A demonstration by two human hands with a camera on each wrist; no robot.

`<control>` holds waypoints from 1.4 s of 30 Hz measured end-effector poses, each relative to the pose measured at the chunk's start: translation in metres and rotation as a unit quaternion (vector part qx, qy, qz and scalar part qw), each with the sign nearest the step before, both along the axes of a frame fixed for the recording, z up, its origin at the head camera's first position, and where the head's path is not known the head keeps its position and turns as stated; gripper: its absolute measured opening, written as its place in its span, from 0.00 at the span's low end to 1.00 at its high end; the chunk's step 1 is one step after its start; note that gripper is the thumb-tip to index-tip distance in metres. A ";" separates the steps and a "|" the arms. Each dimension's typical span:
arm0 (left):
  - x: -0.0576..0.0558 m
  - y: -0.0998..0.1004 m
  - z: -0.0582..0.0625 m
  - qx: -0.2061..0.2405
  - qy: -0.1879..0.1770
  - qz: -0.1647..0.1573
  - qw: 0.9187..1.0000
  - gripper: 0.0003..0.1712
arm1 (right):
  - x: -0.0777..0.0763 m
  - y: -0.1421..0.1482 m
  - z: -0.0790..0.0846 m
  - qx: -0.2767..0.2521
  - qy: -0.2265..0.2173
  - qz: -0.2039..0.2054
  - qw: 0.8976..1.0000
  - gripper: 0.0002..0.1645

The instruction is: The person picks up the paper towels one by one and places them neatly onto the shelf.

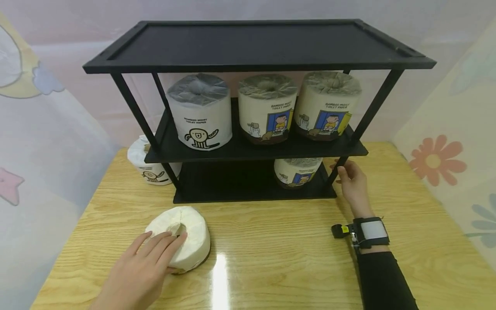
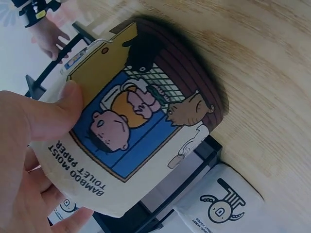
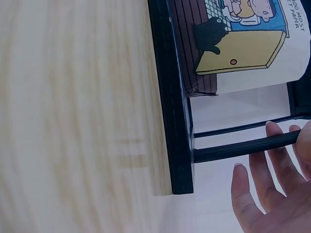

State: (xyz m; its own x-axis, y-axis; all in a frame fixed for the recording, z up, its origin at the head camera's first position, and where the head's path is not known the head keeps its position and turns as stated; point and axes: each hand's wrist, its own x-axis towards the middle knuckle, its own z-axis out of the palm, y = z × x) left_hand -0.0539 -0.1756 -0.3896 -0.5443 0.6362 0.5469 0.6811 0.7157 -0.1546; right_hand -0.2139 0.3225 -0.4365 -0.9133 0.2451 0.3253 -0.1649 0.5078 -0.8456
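Observation:
A toilet paper roll [image 1: 198,243] stands on the table in front of a black two-level shelf rack [image 1: 253,153]. My left hand [image 1: 141,269] grips this roll from the near left, with fingers over its top by the core hole. In the left wrist view the thumb presses the wrapper of the roll [image 2: 131,107], beside a cartoon picture. At the rack's right side, my right hand [image 1: 354,187] holds the lower front post [image 3: 233,149]. Its thumb lies in front of the post and its fingers reach behind; the right wrist view cuts off part of the thumb.
Three wrapped rolls stand on the middle shelf, including one with a round cartoon figure [image 1: 201,125]. On the bottom shelf, a roll [image 1: 296,174] sits toward the right. Another roll [image 1: 149,165] stands on the wooden table [image 1: 271,254], left of the rack. Printed cloth hangs behind.

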 end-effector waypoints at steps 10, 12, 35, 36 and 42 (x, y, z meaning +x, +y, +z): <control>-0.008 0.013 0.002 0.024 -0.020 -0.020 0.999 0.33 | 0.001 0.000 0.001 0.003 0.005 0.003 1.000 0.22; -0.009 0.016 0.003 0.025 -0.028 -0.025 0.999 0.34 | 0.001 0.000 0.000 0.002 0.004 0.003 1.000 0.22; -0.029 0.055 0.016 -0.010 -0.060 -0.082 0.995 0.40 | 0.001 0.000 0.000 0.000 -0.006 0.012 1.000 0.23; -0.030 0.057 0.018 -0.014 -0.062 -0.083 0.995 0.41 | 0.001 0.000 0.000 -0.001 -0.006 0.012 1.000 0.23; -0.041 0.072 0.023 -0.032 -0.060 -0.089 0.994 0.41 | 0.002 0.001 0.000 0.004 0.005 0.012 1.000 0.23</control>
State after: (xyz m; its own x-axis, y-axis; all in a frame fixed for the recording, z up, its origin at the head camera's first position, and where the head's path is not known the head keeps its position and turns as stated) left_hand -0.0951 -0.1038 -0.3667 -0.4789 0.7594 0.4404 0.8122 0.5736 -0.1060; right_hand -0.2124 0.3236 -0.4361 -0.9157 0.2207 0.3357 -0.1845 0.5112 -0.8394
